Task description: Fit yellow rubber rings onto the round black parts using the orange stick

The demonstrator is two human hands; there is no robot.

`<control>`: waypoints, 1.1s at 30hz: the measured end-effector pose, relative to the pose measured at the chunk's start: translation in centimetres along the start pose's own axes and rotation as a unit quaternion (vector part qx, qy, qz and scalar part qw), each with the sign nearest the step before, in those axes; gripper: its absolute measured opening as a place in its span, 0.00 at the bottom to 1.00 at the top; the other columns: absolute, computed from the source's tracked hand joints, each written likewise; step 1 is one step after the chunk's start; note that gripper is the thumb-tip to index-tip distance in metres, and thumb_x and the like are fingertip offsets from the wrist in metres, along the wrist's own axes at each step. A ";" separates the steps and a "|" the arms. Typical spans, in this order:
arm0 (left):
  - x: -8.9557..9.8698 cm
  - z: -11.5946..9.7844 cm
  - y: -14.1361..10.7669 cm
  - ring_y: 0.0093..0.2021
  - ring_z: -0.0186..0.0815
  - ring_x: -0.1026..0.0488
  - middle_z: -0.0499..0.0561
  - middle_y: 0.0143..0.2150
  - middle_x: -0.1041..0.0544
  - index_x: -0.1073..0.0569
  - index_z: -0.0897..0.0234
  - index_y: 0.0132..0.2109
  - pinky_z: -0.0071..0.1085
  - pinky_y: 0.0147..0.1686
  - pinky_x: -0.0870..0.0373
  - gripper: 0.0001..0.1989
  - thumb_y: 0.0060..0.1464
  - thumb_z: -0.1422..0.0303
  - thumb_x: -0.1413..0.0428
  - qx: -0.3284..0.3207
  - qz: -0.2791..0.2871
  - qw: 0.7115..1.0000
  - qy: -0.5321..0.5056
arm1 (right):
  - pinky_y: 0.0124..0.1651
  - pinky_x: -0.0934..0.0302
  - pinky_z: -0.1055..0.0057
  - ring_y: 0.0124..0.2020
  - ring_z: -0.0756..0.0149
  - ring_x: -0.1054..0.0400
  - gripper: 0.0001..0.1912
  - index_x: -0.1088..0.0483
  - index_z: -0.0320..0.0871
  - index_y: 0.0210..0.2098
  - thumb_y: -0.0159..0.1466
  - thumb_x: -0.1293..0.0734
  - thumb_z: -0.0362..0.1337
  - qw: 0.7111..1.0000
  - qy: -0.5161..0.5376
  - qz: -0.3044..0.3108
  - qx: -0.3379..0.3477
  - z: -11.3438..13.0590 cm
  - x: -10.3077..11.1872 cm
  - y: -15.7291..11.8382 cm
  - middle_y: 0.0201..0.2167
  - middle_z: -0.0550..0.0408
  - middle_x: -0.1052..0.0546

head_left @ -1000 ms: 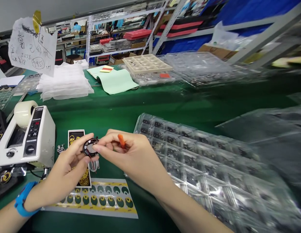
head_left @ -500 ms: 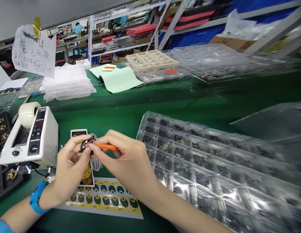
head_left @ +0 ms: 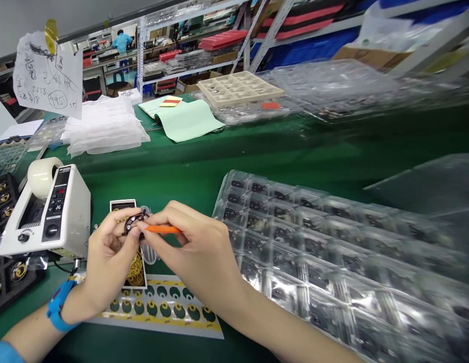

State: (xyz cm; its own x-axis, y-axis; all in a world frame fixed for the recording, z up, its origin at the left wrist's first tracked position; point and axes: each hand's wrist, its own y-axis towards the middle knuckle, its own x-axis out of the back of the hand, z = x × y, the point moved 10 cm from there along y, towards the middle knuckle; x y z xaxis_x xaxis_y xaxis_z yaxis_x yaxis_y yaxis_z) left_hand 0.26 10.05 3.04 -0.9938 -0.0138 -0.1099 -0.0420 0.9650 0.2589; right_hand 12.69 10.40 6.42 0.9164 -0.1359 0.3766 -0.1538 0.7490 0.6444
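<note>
My left hand (head_left: 109, 259) pinches a small round black part (head_left: 131, 224) with shiny spots, tilted up between thumb and fingers. Against it, my right hand (head_left: 196, 252) is closed on a thin orange stick-like tool (head_left: 163, 229); its tip is hidden behind my fingers at the part. Below my hands lies a white box (head_left: 145, 282) holding yellow rings (head_left: 135, 272), partly covered by my left hand. A sticker sheet (head_left: 204, 328) with rows of yellow-edged round cut-outs lies flat in front of the box.
A white tape dispenser (head_left: 77, 217) stands at left, beside a black tray (head_left: 6, 239) of round parts. Stacked clear plastic trays (head_left: 287, 242) with dark parts fill the right. Farther back are white sheets (head_left: 106, 126), green paper (head_left: 189, 121) and a beige compartment tray (head_left: 240, 88).
My hands stay almost in place, with the orange tool still against the round part and its outer end shifted slightly left. The camera view has tilted a little.
</note>
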 end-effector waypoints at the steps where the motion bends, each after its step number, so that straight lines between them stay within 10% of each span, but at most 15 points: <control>1: 0.0 0.0 0.0 0.31 0.23 0.23 0.45 0.34 0.18 0.23 0.60 0.45 0.10 0.35 0.28 0.09 0.58 0.76 0.41 0.000 0.001 1.000 0.000 | 0.20 0.51 0.78 0.21 0.76 0.41 0.08 0.29 0.40 0.28 0.61 0.35 0.24 1.000 -0.005 0.001 0.001 0.0 0.0 -0.1 0.23 0.60 0.30; 20: 0.5 0.5 0.0 0.30 0.32 0.24 0.50 0.31 0.22 0.27 0.64 0.44 0.22 0.31 0.25 0.08 0.60 0.66 0.40 0.008 0.003 0.999 0.037 | 0.24 0.48 0.76 0.24 0.73 0.41 0.09 0.40 0.42 0.28 0.65 0.39 0.27 0.995 0.049 0.085 -0.022 -0.9 -1.7 0.5 0.27 0.59 0.36; 28: 2.1 -0.8 1.8 0.33 0.34 0.30 0.49 0.30 0.30 0.24 0.64 0.31 0.26 0.32 0.31 0.02 0.51 0.71 0.40 -0.033 -0.013 0.984 0.173 | 0.24 0.48 0.76 0.24 0.73 0.41 0.03 0.36 0.42 0.39 0.67 0.37 0.29 0.994 0.016 0.005 0.108 1.3 0.1 0.5 0.25 0.60 0.37; 33: 3.0 0.4 1.6 0.27 0.28 0.31 0.45 0.25 0.28 0.30 0.65 0.29 0.19 0.28 0.34 0.07 0.47 0.72 0.37 0.057 -0.051 0.992 0.096 | 0.26 0.44 0.74 0.24 0.71 0.39 0.09 0.34 0.43 0.41 0.64 0.34 0.25 0.963 -0.088 -0.069 0.243 4.8 1.9 -1.1 0.27 0.56 0.30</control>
State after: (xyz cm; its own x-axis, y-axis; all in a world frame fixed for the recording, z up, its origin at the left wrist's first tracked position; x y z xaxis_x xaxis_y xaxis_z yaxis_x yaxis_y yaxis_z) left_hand -2.78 11.63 2.70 -0.9866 -0.1525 0.0582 -0.1429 0.9792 0.1438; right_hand 12.86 6.26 9.63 0.8706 -0.3518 0.3438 -0.2290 0.3286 0.9163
